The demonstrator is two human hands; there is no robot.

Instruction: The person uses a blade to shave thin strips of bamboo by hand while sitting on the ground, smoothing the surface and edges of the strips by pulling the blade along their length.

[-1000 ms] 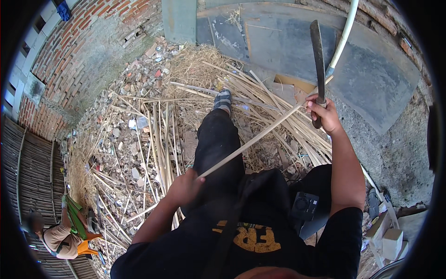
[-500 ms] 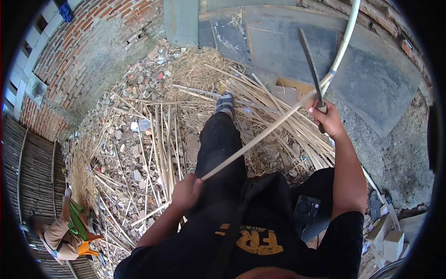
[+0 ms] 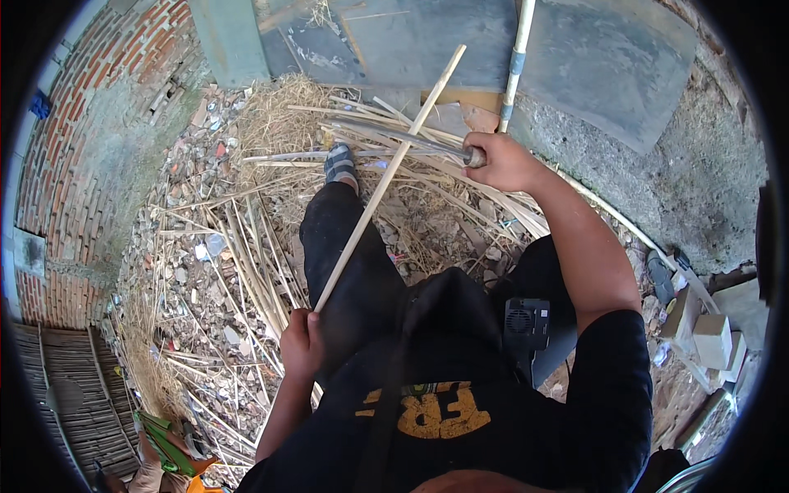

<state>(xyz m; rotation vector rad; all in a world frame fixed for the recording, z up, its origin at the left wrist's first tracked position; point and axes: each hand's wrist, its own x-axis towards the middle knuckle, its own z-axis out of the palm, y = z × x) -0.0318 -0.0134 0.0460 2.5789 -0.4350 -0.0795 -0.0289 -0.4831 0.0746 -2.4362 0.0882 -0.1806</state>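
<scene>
1. The left hand (image 3: 302, 343), left of centre, is closed round the lower end of the strip (image 3: 381, 193), which slants up to the top centre. A loose grip there could let the strip twist or slip under pressure.

2. The right hand (image 3: 503, 160), right of the upper centre, is wrapped round the handle of the knife (image 3: 431, 145); its blade points left across the strip. Whether blade and strip touch, I cannot tell. A blade sliding down the strip could reach the left fingers.

3. The foot (image 3: 339, 164) shows just below the blade's tip in the picture, the leg (image 3: 345, 246) below the strip. A glancing stroke or overswing could cut either; their depth apart is unclear.

4. The strip's top end looks unsupported, so a hard push could make it whip or snap.

5. Loose strips (image 3: 493, 195) and rubble (image 3: 177, 287) lie around the foot; a shifting foothold could jolt both hands.
</scene>
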